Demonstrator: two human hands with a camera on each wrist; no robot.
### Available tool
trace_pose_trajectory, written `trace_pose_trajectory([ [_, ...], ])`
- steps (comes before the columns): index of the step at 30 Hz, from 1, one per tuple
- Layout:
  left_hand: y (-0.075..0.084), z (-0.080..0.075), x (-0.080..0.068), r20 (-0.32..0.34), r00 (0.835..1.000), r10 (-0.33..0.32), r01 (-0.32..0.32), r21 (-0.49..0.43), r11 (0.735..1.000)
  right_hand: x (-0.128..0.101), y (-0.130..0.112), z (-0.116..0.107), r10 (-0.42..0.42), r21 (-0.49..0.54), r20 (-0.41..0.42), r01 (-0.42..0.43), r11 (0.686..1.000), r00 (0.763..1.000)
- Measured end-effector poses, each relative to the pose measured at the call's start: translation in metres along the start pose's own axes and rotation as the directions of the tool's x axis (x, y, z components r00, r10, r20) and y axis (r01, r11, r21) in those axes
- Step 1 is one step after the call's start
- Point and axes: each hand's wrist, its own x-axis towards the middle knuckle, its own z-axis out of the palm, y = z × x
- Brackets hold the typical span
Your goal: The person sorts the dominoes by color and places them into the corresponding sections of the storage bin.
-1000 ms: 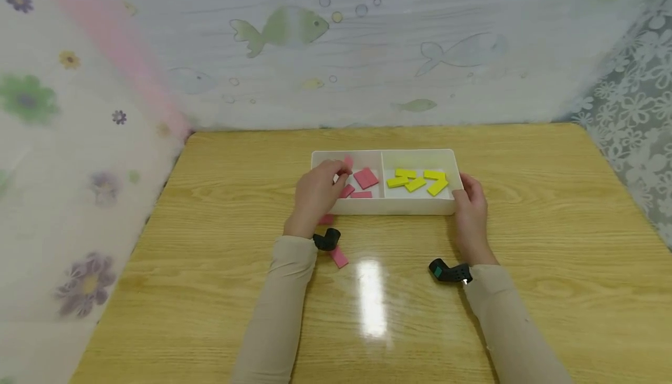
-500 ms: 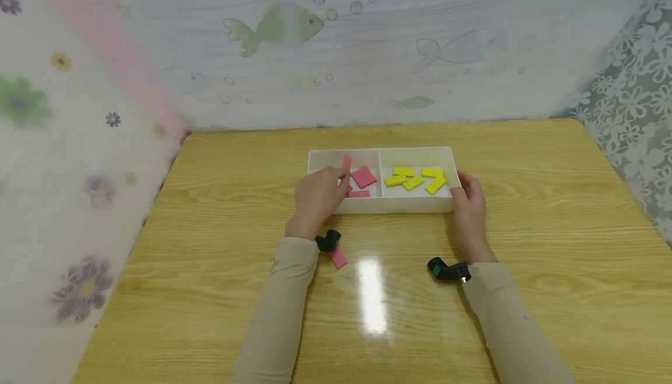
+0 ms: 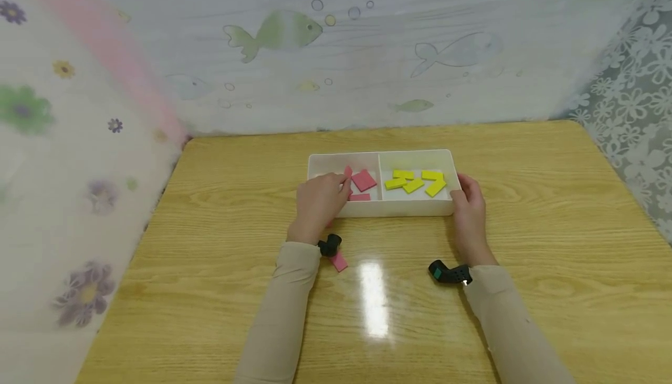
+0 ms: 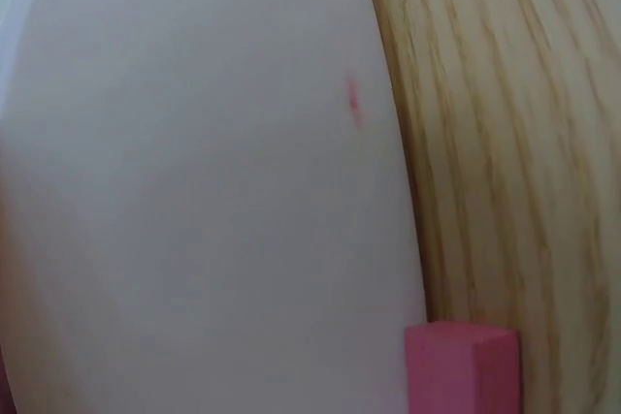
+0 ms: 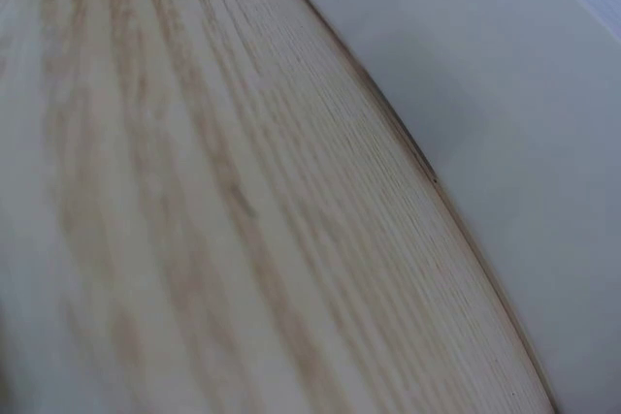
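Observation:
A white two-compartment box (image 3: 391,209) sits on the table. My left hand (image 3: 321,200) is over its left compartment, thumb and fingertips pinching a small pink block (image 3: 348,172) that is partly hidden by the fingers. Other pink blocks (image 3: 364,180) lie on that compartment's floor, some covered by the hand. Yellow blocks (image 3: 413,185), several of them, lie flat in the right compartment. My right hand (image 3: 469,215) grips the box's right end near the front corner, thumb at the rim. Neither wrist view shows fingers clearly.
One pink block (image 3: 339,262) lies on the wooden table (image 3: 210,290) beside my left wrist. In the left wrist view a pink block (image 4: 461,370) rests against the box's outer wall (image 4: 223,191). A patterned wall (image 3: 367,80) stands behind the table.
My left hand has come slightly nearer and to the right, and the pink block at its fingertips has lowered with it. My right hand stays on the box.

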Motion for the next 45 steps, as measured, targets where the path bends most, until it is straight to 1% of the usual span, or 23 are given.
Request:
trace_pose_trajectory([
  [2,0.001,0.001,0.0,-0.004,1.0,0.008,-0.008,0.003,1.0,0.0,0.0,-0.001,-0.003,-0.001,-0.001,0.003,1.0,1.0],
  [6,0.001,0.001,0.001,-0.043,0.999,0.026,-0.027,-0.009,1.0,0.0,-0.001,-0.001,-0.008,-0.001,0.004,0.008,1.0,1.0],
  [8,0.0,0.001,0.0,-0.048,0.998,0.029,-0.03,-0.012,0.999,0.001,-0.002,-0.001,-0.01,-0.007,0.012,0.01,1.0,1.0],
  [14,-0.003,0.001,-0.001,-0.038,0.999,0.023,-0.024,-0.033,0.999,-0.001,-0.001,0.0,-0.018,-0.004,0.029,0.019,1.0,0.999],
  [16,-0.003,0.001,-0.001,-0.041,0.999,0.023,-0.024,-0.027,0.999,-0.001,-0.001,-0.001,-0.022,-0.001,0.03,0.022,1.0,0.999],
  [23,-0.003,-0.002,0.0,-0.007,1.0,-0.016,0.016,-0.025,1.0,0.0,0.0,-0.001,-0.014,-0.029,0.037,0.015,0.999,0.999],
  [27,-0.004,-0.001,0.0,-0.016,1.0,-0.008,0.007,-0.035,0.999,0.0,0.002,-0.002,-0.014,-0.024,0.039,0.015,1.0,0.999],
  [31,-0.005,-0.001,-0.001,-0.041,0.999,-0.002,-0.001,-0.061,0.998,0.0,0.002,-0.001,-0.019,-0.017,0.04,0.019,1.0,0.999],
  [35,-0.007,0.0,0.0,-0.029,0.999,-0.02,0.017,-0.123,0.992,0.001,0.001,0.0,-0.01,-0.018,0.042,0.01,1.0,0.999],
  [37,-0.009,-0.001,0.001,-0.001,1.0,-0.028,0.027,-0.185,0.982,0.002,0.0,0.0,0.0,-0.021,0.042,0.001,1.0,0.999],
  [39,-0.012,-0.004,0.001,0.037,0.999,-0.023,0.032,-0.276,0.961,0.003,0.0,0.0,0.001,-0.02,0.043,0.0,1.0,0.999],
  [42,-0.018,-0.012,-0.001,0.099,0.995,-0.004,0.048,-0.444,0.895,0.002,0.0,0.0,0.003,-0.015,0.04,-0.003,1.0,0.999],
  [43,-0.021,-0.014,-0.002,0.108,0.994,0.002,0.052,-0.492,0.869,0.001,0.0,0.0,0.003,-0.013,0.038,-0.003,1.0,0.999],
  [45,-0.025,-0.019,-0.004,0.113,0.994,0.001,0.061,-0.553,0.831,0.0,0.0,0.0,0.003,-0.014,0.034,-0.003,1.0,0.999],
])
